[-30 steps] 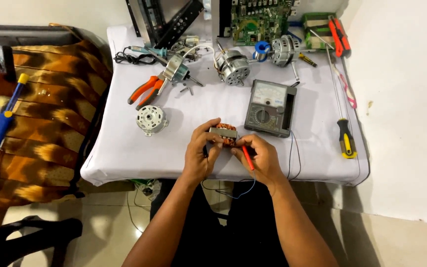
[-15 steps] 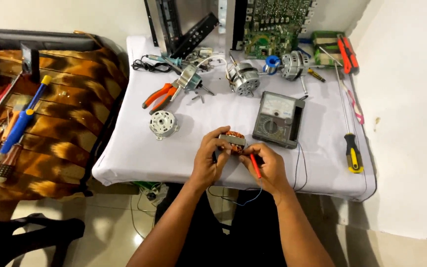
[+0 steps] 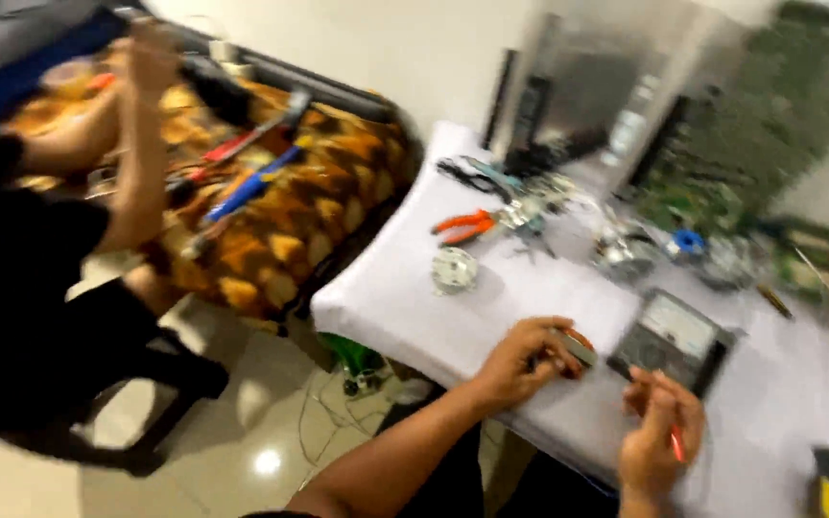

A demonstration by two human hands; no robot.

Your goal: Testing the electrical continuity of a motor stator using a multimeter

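Head view, blurred by motion. Left hand (image 3: 522, 363) curled around a small motor part (image 3: 573, 345), fingers pinched on it at the near edge of the white-covered table (image 3: 405, 307), just left of the analog multimeter (image 3: 672, 341). Part's orange and grey end poked out to the right of the fingers, toward the meter; long axis roughly left to right, though too smeared to be sure. Right hand (image 3: 662, 436) sat lower and to the right, apart from the part, thumb and fingers pressed on a red probe (image 3: 675, 444) with its tip down toward the table edge.

No container seen clearly; loose items spread on the cloth instead: a round silver motor (image 3: 455, 270) left of the hands, orange-handled pliers (image 3: 464, 226) behind it, a blue reel (image 3: 688, 242), a yellow-and-black screwdriver (image 3: 825, 484) at the near right. Circuit board (image 3: 769, 125) leaned at the back. On the left, another person's arm (image 3: 131, 144) over a patterned cloth (image 3: 280, 240) strewn with tools.
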